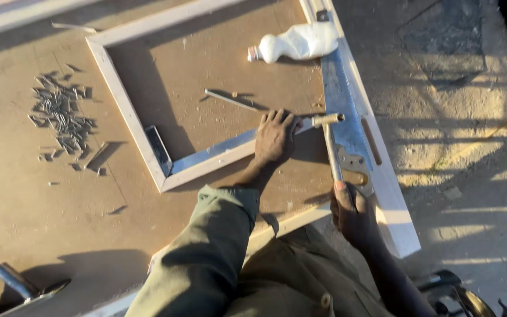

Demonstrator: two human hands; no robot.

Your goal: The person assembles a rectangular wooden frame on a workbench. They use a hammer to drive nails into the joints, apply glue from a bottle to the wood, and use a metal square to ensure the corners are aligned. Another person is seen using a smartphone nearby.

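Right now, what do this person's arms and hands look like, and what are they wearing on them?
Both hands are bare, with no gloves. The left hand comes out of a long olive-green sleeve of plain cloth, creased, with a loose cuff at the wrist. The right hand has a bare forearm; no sleeve shows on it. No watch or rings visible.

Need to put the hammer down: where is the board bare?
Bare: inside the wooden frame between its left rail and the loose nail; also below the nail pile, toward the left sleeve. Crowded: right edge, with saw, bottle, hammer.
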